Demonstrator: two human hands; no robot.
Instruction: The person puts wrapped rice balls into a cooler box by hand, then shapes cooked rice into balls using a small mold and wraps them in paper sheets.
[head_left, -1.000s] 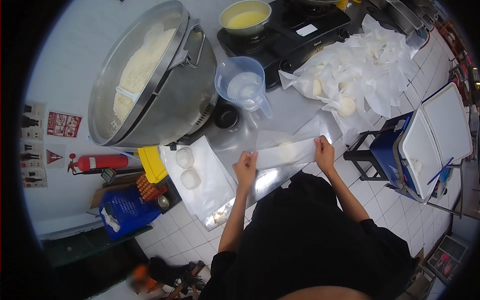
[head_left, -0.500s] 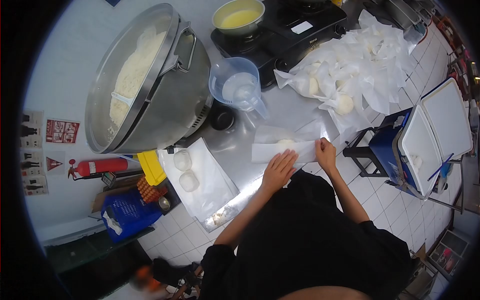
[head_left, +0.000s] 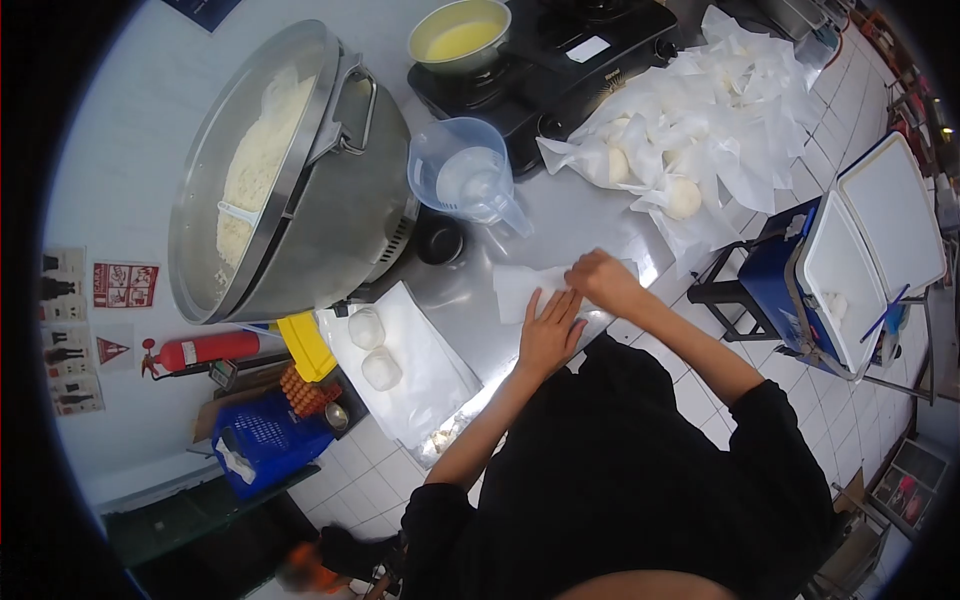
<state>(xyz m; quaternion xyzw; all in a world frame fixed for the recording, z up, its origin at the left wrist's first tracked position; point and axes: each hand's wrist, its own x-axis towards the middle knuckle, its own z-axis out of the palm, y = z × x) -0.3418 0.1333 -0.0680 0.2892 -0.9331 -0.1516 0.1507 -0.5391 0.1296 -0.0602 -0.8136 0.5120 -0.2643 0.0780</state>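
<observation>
- Paper sheet (head_left: 511,290) lies on the steel bench (head_left: 560,215) in front of you, partly under both your hands; whatever it may enclose is hidden.
- Your left hand (head_left: 550,332) lies palm down on it, fingers extended and slightly apart, gripping nothing.
- Your right hand (head_left: 604,280) is just beside it at the sheet's far side, fingers curled in; you cannot tell from here whether they pinch the paper.
- Done, by the look of it: the heap of paper-wrapped dough balls (head_left: 735,110) at the bench's right, one dough ball (head_left: 683,198) showing at its near edge.
- Left, it seems: the sheet under your hands, plus two pale rounds (head_left: 374,350) sitting unwrapped on the paper stack (head_left: 430,400) to your left.
</observation>
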